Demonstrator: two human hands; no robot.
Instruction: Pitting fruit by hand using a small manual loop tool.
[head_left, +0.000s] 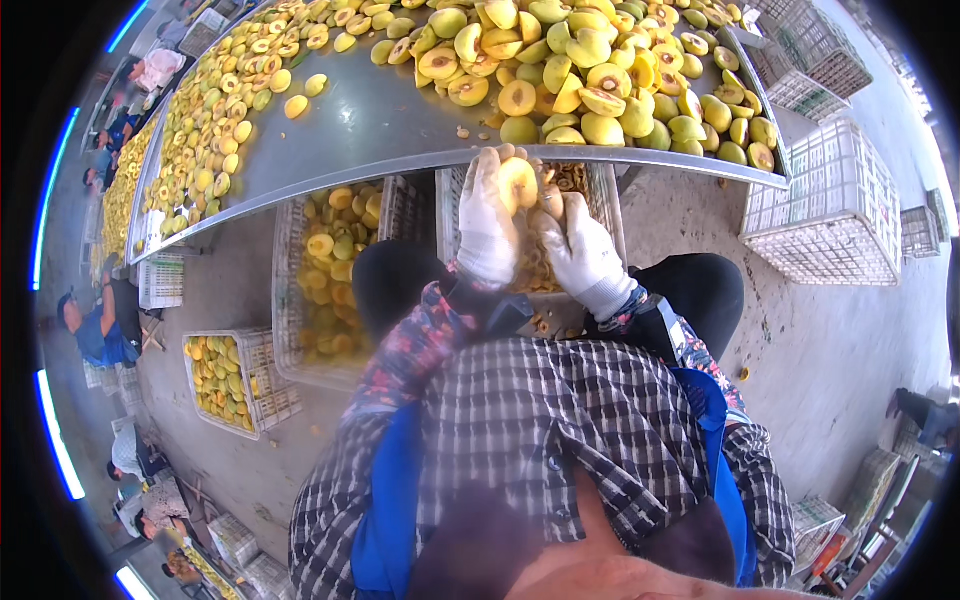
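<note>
My left hand (489, 221), in a white knit glove stained at the fingers, holds a halved yellow stone fruit (518, 184) with its cut face turned up. It is just below the front edge of the metal table (352, 112). My right hand (589, 251), gloved alike, is close beside the fruit. Its fingers are curled around a small brownish tool (553, 201) with a glint of metal; most of it is hidden. Beneath both hands stands a plastic crate (611, 217) with brown pits and scraps (570, 180) in it.
Heaped fruit halves (585, 67) cover the table's right part; more lie spread at the left (210, 127). A crate of fruit (330, 255) stands by my left knee, another (221, 382) farther left. A white crate (825, 210) stands at right. People (109, 322) sit along the left.
</note>
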